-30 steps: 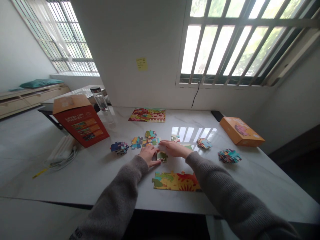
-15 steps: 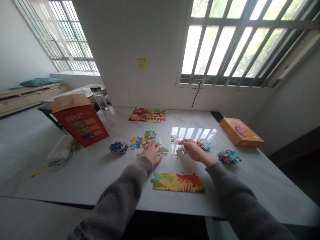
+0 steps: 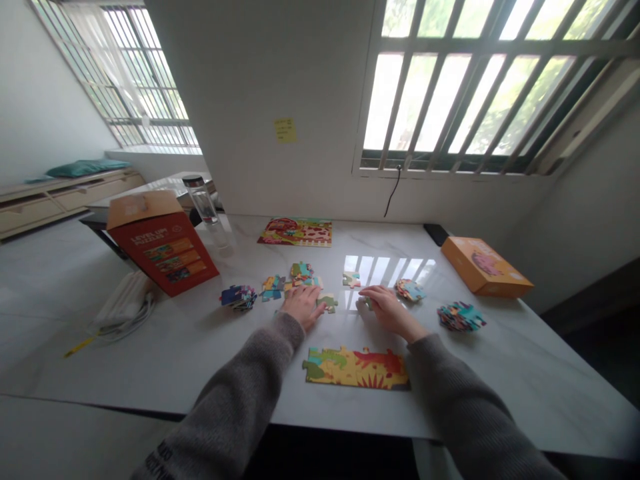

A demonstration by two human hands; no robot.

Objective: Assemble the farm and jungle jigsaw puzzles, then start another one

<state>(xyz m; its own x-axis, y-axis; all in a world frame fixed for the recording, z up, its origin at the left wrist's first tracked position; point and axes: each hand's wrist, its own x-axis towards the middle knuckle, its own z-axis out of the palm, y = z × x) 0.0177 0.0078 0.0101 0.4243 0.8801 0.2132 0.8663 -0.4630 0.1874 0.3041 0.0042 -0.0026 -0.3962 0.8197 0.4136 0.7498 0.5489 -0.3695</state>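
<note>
My left hand [image 3: 302, 307] lies with its fingers spread at the near edge of a loose group of puzzle pieces [image 3: 303, 269]. Beside its thumb is a green and cream puzzle piece [image 3: 328, 303]. My right hand [image 3: 389, 311] rests low over the table, fingers stretched out to the left. Partly hidden beneath those fingers is another green puzzle piece [image 3: 369, 304]; I see no grip on it. Just beyond lies a single piece [image 3: 351, 279] with green and red on it. Nearer to me sits a joined puzzle strip [image 3: 356, 368] showing a green and a red dinosaur-like animal.
Piles of pieces lie at left [image 3: 239, 297] and right [image 3: 461, 316], with a smaller pile [image 3: 411, 289] by my right hand. A red box [image 3: 167, 250], a glass bottle [image 3: 201, 200], an orange box [image 3: 486, 267], a black phone-like object [image 3: 435, 233] and a farm picture [image 3: 296, 232] surround them.
My right hand has drawn back slightly from the single green and red piece, its fingers now lower. My left hand has hardly moved. The view has shifted a little.
</note>
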